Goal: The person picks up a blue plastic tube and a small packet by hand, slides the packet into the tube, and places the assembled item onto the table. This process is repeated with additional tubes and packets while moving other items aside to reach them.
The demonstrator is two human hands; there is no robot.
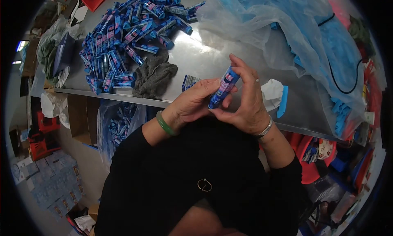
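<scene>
Between my two hands is a slim blue carton (224, 88) with pink print, tilted with its top end to the upper right. My left hand (192, 98) pinches its side, thumb on the front. My right hand (249, 98) has its thumb at the carton's lower end and its fingers near the top end. Beside my left hand lie small striped blue-and-white printed pieces (189, 82). To the right of my right hand are a crumpled white paper (271, 94) and a plain light-blue strip (282, 103).
A large pile of similar blue cartons (123, 39) covers the metal table's (190, 51) left. A dark grey cloth (153, 76) lies by it. A clear plastic bag of light-blue pieces (286, 35) spreads at right. Below the left edge hangs a bag of cartons (123, 123).
</scene>
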